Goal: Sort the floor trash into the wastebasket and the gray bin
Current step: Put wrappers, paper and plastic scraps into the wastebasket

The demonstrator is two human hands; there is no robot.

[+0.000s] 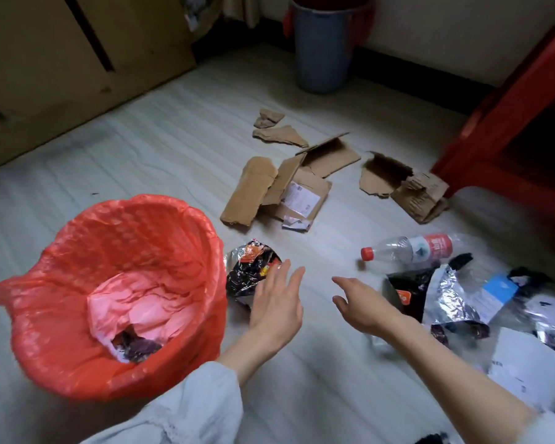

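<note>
The wastebasket [61, 322], lined with a red bag, stands at the lower left with wrappers and pink paper inside. The gray bin [322, 49] stands far back by the wall. My left hand [277, 302] is flat with straight fingers, over the edge of a crumpled black foil wrapper [249, 270] beside the wastebasket. My right hand [362, 302] hovers empty, fingers relaxed, left of a pile of foil wrappers [446, 302]. A clear plastic bottle [414, 251] with a red cap lies above that pile. Torn cardboard pieces [269, 187] lie mid-floor.
A red plastic stool [510, 100] stands at the right. More cardboard [407, 187] lies near its leg. White paper [526, 363] and dark scraps sit at the lower right. Wooden furniture [61, 59] lines the left back wall.
</note>
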